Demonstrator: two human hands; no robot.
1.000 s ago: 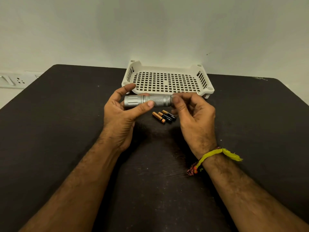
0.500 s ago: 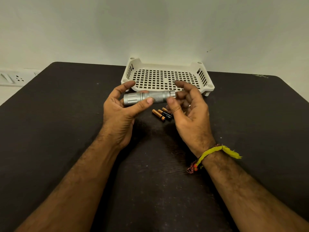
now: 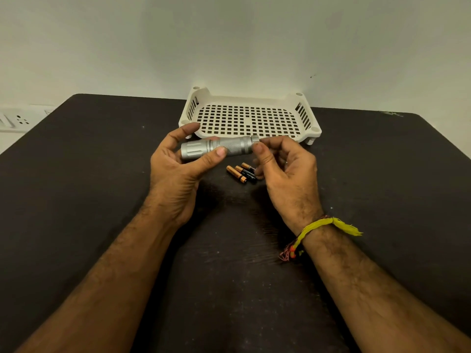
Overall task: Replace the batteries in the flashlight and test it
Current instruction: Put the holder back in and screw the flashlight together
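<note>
A silver flashlight point(image 3: 224, 147) lies sideways in the air above the dark table, its wide head pointing left. My left hand point(image 3: 178, 169) grips its body between thumb and fingers. My right hand point(image 3: 285, 169) pinches the tail cap point(image 3: 254, 139) at the flashlight's right end with thumb and fingertips. Three small batteries point(image 3: 240, 173), copper and black, lie side by side on the table just below the flashlight; my right hand partly hides the rightmost one.
A white perforated plastic tray point(image 3: 314, 131) stands behind the hands near the table's far edge, against the wall. A wall socket panel point(image 3: 15, 121) sits at the far left. The dark table point(image 3: 102, 174) spreads wide on both sides.
My right hand let go of the tail end half a second ago and has closed on it again. The flashlight stays level in my left hand; the batteries have not moved.
</note>
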